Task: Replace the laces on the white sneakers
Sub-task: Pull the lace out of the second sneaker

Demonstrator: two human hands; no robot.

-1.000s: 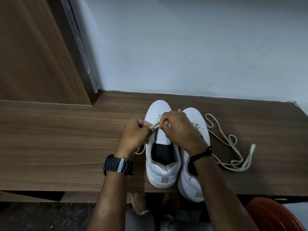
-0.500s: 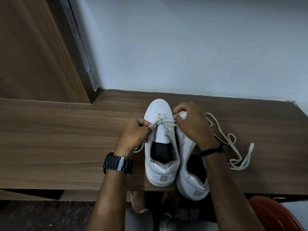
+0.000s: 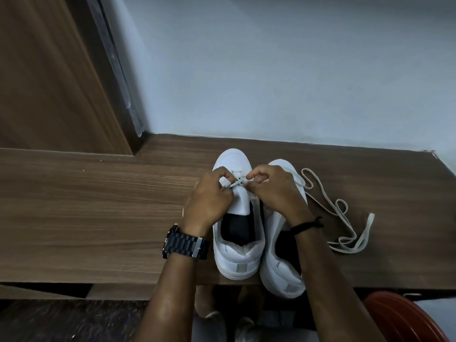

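Two white sneakers stand side by side on the wooden shelf, toes toward the wall. My left hand and my right hand meet over the front of the left sneaker, each pinching the off-white lace threaded across its eyelets. My right forearm crosses the right sneaker, hiding much of its top. A second, loose off-white lace lies in loops on the shelf to the right of the shoes.
A pale wall rises right behind the shelf, and a wooden panel stands at the back left. A red round object sits below the shelf's front edge at the lower right. Feet show under the shelf.
My right hand came back from the right sneaker's toe to the left sneaker's eyelets. The drawn-out lace between my hands has shortened. My left hand stays at the shoe's left side.
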